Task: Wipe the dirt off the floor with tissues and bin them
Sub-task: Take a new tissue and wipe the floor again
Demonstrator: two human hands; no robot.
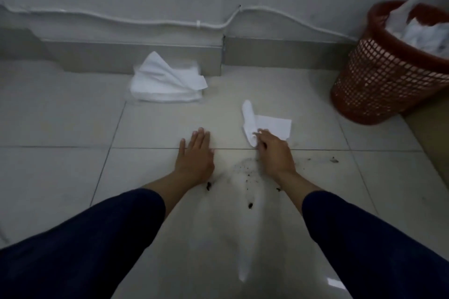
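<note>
Thin white paper tissue [269,124], half rolled, lies on pale tiled floor [60,116] just beyond grout line, near red mesh plastic bin [379,80]. Right grip [274,150] pinches its near rolled edge. Left grip [196,153] flat on floor, fingers straight. Tissue likely feather-light, limp, easily torn (bunch before scrubbing); best held by roll. Dark dirt specks [245,175] between wrists.

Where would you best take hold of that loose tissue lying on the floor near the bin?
Grip the tissue by its rolled-up left edge, at the near end, coming from the person's side. That roll stands up off the floor, while the rest lies flat and gives little to pinch. The right hand seems to pinch just there.
</note>
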